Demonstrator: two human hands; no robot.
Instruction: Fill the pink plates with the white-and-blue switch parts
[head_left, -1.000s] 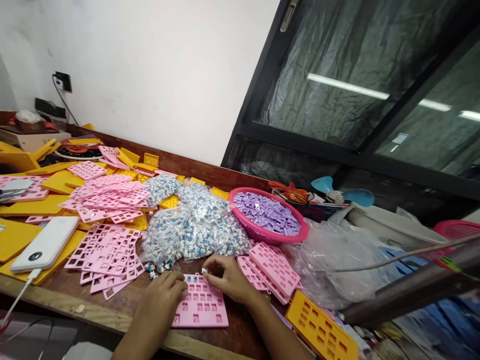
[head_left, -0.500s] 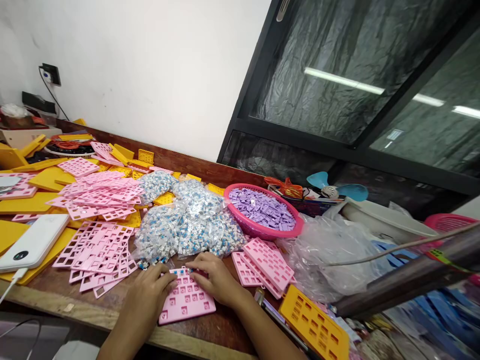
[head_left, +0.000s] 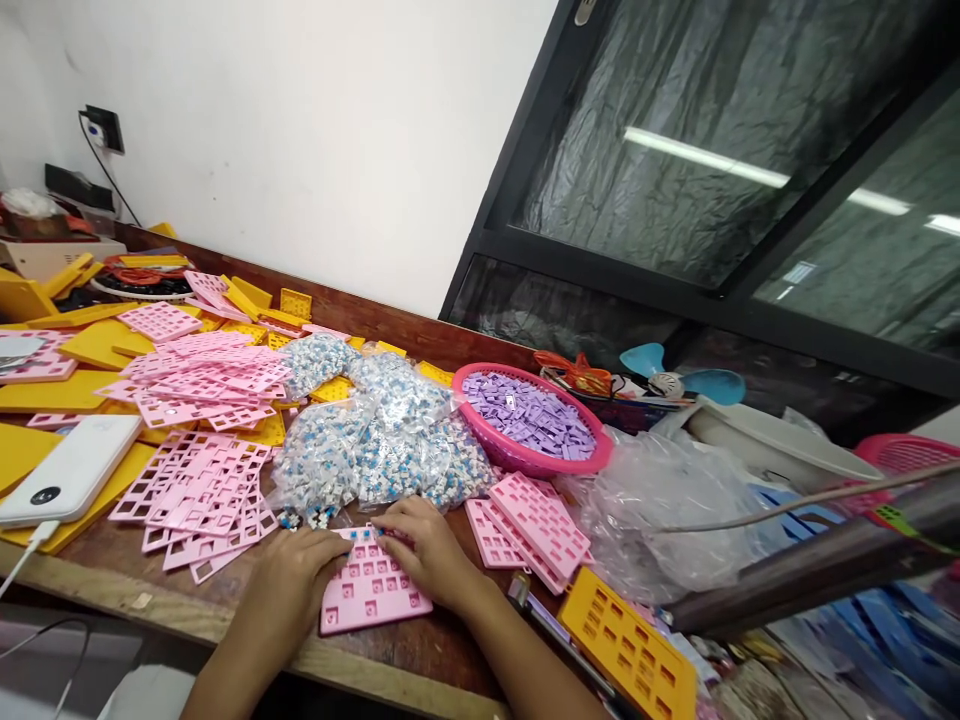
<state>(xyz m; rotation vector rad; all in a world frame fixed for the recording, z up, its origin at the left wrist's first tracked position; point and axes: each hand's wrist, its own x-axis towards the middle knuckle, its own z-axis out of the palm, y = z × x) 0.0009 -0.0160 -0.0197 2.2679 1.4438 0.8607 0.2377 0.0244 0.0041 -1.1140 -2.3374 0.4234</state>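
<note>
- Since a second ago the pink switch plate (head_left: 373,592) has slid left and turned slightly; both hands have followed it.
- The left hand (head_left: 296,580) rests flat on the plate's left edge, fingers together.
- The right hand (head_left: 421,552) presses curled fingertips onto the plate's far row, just before the bagged blue switches (head_left: 382,445).
- Pressing straight down while the left hand steadies the plate should seat each switch squarely.

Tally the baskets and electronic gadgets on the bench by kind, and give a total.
Pink basket of purple keycaps: 1
Pink basket at the right edge, contents hidden: 1
White power bank: 1
Blue-bladed mini fan: 1
Total: 4
</note>
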